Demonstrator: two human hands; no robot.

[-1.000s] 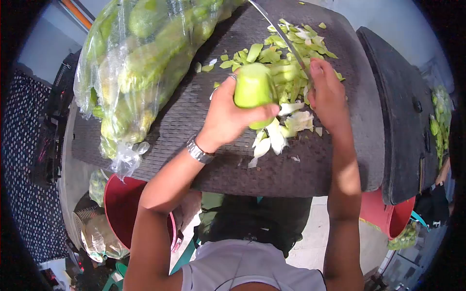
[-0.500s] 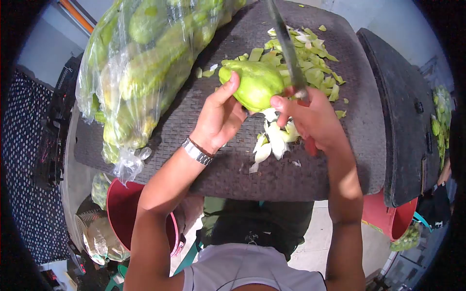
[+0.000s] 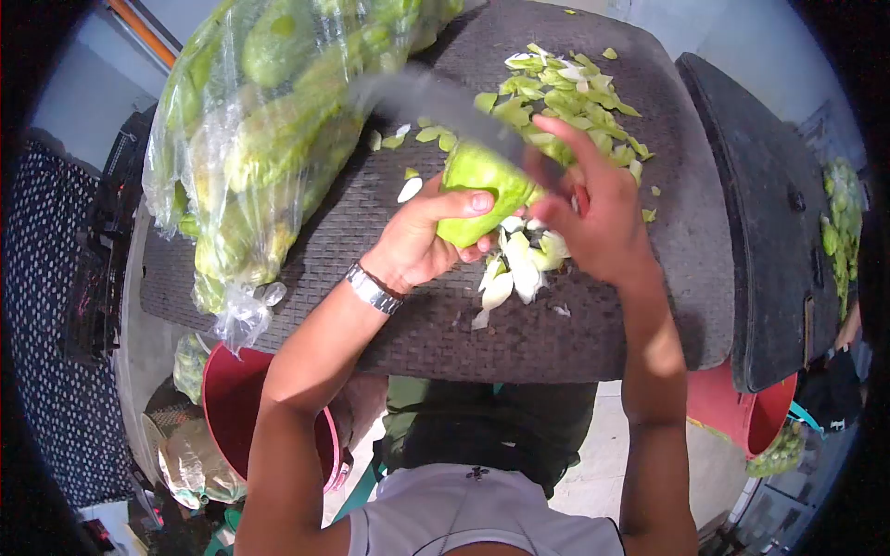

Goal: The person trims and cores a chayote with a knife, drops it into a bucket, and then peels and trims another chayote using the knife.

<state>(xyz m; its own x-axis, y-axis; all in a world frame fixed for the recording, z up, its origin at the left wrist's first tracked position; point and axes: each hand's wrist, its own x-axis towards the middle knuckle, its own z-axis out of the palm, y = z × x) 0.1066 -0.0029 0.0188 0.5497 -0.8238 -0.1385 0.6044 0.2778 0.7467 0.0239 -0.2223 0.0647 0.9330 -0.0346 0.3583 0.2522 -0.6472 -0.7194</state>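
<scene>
My left hand (image 3: 429,227) is wrapped round a light green, smooth-skinned fruit (image 3: 477,190), thumb across its near side. My right hand (image 3: 598,199) grips a large knife (image 3: 464,109) by its reddish handle. Motion blurs the blade, which slants up and left across the top of the fruit; whether it touches the skin I cannot tell. Pale, white-sided cuttings (image 3: 526,267) lie on the dark woven tabletop (image 3: 436,338) just below the fruit. Beyond my right hand is a wider scatter of green peelings (image 3: 593,107).
A clear plastic bag (image 3: 269,148) full of green fruit fills the table's left side. A dark panel (image 3: 765,222) stands along the right edge. Below the table are a red bucket (image 3: 232,398) at left and another red container (image 3: 742,408) at right.
The knife has swung from pointing upward to slanting left over the fruit. My left hand has turned the fruit more upright and lowered it slightly. A pale piece now shows beside my left hand.
</scene>
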